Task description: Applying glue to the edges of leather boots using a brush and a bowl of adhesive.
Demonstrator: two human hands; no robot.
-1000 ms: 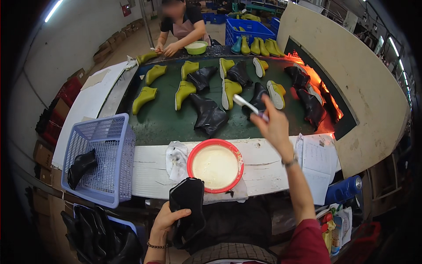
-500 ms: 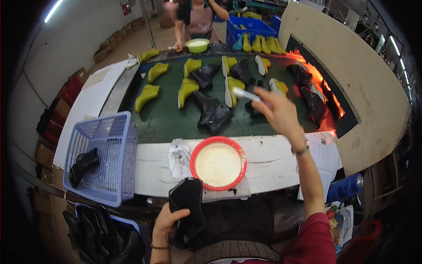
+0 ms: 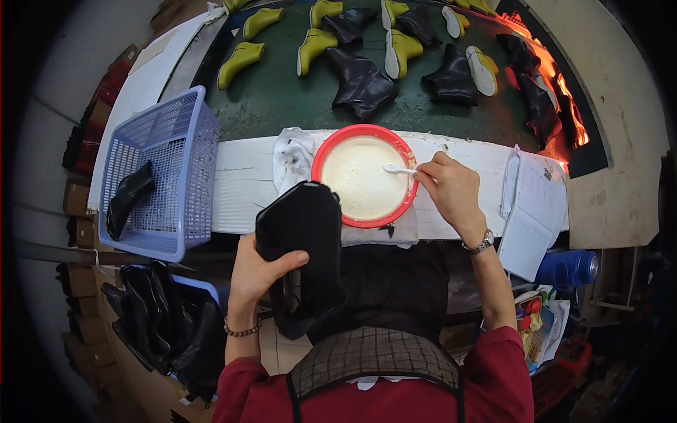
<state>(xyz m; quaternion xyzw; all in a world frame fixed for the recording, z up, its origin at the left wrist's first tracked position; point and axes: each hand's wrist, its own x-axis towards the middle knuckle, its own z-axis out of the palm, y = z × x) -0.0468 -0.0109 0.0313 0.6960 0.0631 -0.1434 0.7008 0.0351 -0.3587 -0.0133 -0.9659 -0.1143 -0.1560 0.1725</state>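
My left hand (image 3: 264,271) grips a black boot upper (image 3: 303,225) at its side, with the thumb across it, just before the bowl. Pinched in my right hand (image 3: 448,185) is a slim white brush (image 3: 400,169), shaped like a toothbrush. Its head is over or in the pale cream liquid (image 3: 363,187) that fills a red-rimmed bowl (image 3: 344,215); whether it dips in, I cannot tell. The bowl rests on the white board (image 3: 243,180). A stained white cloth (image 3: 293,156) lies at the bowl's left.
Beyond the board, yellow boots (image 3: 240,65) and black boots (image 3: 360,84) lie on a green belt (image 3: 282,106), with a glowing orange opening (image 3: 564,99) at its right end. A blue basket (image 3: 180,236) holds one black piece. Papers (image 3: 532,218) and a blue flask (image 3: 564,268) are at right.
My right hand has come down from over the belt to the bowl with the brush. The boot upper in my left hand is raised nearer the bowl. The view has tilted downward.
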